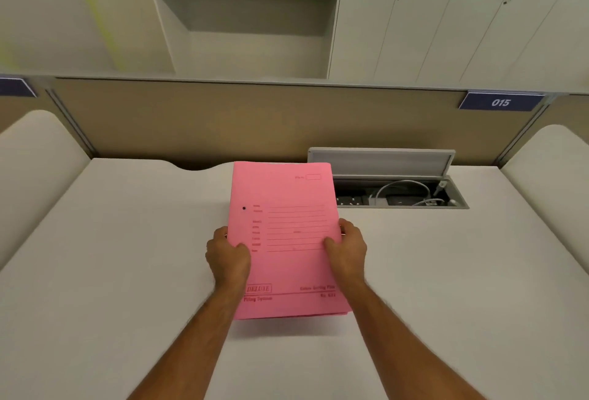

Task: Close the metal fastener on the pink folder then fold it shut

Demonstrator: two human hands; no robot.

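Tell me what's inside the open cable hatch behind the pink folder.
The cable hatch, lid raised, holds looped white cables, a row of sockets and a dark box. The pink folder, gripped by the left hand and right hand, covers its left end.

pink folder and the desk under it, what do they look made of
Pink folder: looks like thin matte card, flat, with printed lines and lettering, no gloss. Desk: smooth off-white top, probably laminate, with an even, low sheen; the core cannot be told.
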